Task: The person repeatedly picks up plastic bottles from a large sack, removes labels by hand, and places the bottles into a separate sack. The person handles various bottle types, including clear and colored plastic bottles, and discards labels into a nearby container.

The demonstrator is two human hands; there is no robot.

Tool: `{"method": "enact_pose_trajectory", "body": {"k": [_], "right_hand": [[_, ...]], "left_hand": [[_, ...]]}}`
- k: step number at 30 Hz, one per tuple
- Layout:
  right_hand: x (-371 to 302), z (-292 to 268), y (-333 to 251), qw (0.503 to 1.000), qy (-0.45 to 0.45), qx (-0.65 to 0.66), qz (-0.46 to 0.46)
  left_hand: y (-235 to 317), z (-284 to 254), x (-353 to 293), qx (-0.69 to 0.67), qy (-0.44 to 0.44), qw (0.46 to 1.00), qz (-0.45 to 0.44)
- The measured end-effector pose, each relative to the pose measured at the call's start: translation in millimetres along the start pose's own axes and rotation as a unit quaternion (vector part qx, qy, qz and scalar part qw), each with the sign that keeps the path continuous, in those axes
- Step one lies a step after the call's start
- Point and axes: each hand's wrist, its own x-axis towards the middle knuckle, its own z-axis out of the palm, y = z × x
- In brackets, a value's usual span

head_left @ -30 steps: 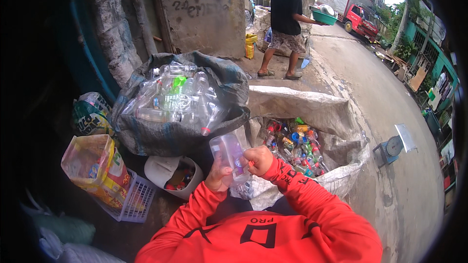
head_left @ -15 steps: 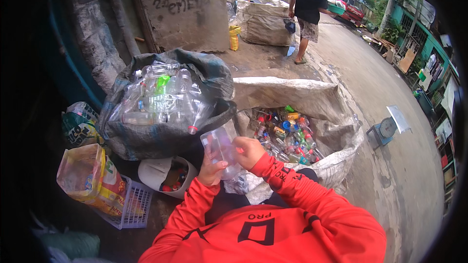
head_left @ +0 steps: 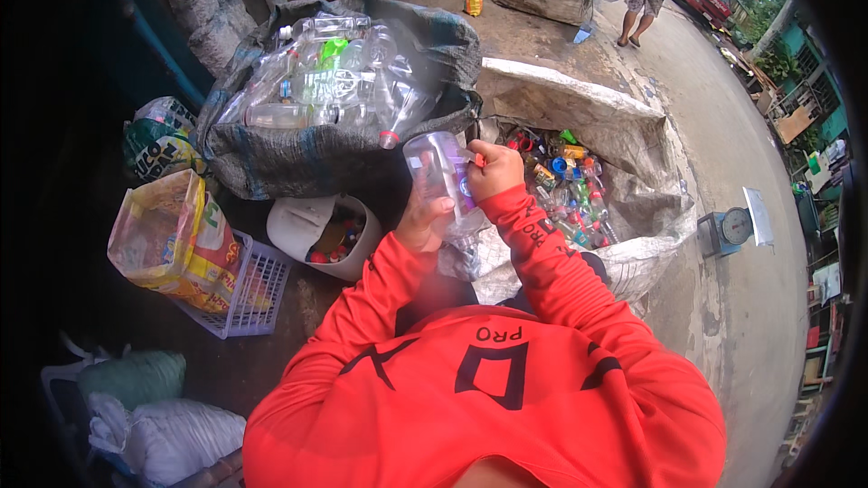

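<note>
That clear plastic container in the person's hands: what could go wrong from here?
The clear container might slip if the left hand loosens while the right hand is against its side. A red-capped bottle pokes over the rim of the dark sack, near the container, so a bump could dislodge it.

A see-through plastic container (head_left: 440,173), rounded at its upper end, is held tilted, its length slanting. A purple label (head_left: 463,186) covers part of its right side. It hangs just beside the grey sack's (head_left: 271,164) near right corner.
</note>
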Motion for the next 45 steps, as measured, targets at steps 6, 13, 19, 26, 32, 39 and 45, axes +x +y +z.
{"method": "enact_pose_trajectory", "body": {"k": [6, 13, 19, 26, 32, 39, 45], "right_hand": [[14.8, 5.9, 21.2, 0.996, -0.007, -0.083, -0.015], [67.4, -24.0, 41.7, 0.958, 0.102, -0.194, 0.184], [38.1, 7.1, 28.2, 0.971, -0.186, -0.140, 0.048], [12.2, 44.9, 4.0, 0.971, -0.164, -0.167, 0.044], [4.3, 51.1, 0.1, 0.986, -0.153, -0.062, 0.016], [-1.5, 61.7, 30.9, 0.895, -0.205, 0.346, 0.192], [-20.3, 31.9, 57.4, 0.889, -0.303, 0.244, 0.243]], "left_hand": [[0.7, -7.7, -22.2, -0.121, -0.058, 0.984, -0.117], [18.1, -23.9, -50.5, -0.153, -0.161, 0.965, -0.143], [48.4, -31.0, -54.5, -0.166, -0.167, 0.969, -0.072], [53.4, -18.9, -66.0, -0.170, -0.200, 0.960, -0.098], [57.8, -22.9, -68.0, -0.076, -0.130, 0.986, -0.072], [75.9, -47.0, -89.4, -0.133, -0.047, 0.990, -0.006], [299.9, -95.0, -122.3, 0.088, 0.064, 0.927, 0.358]]}}
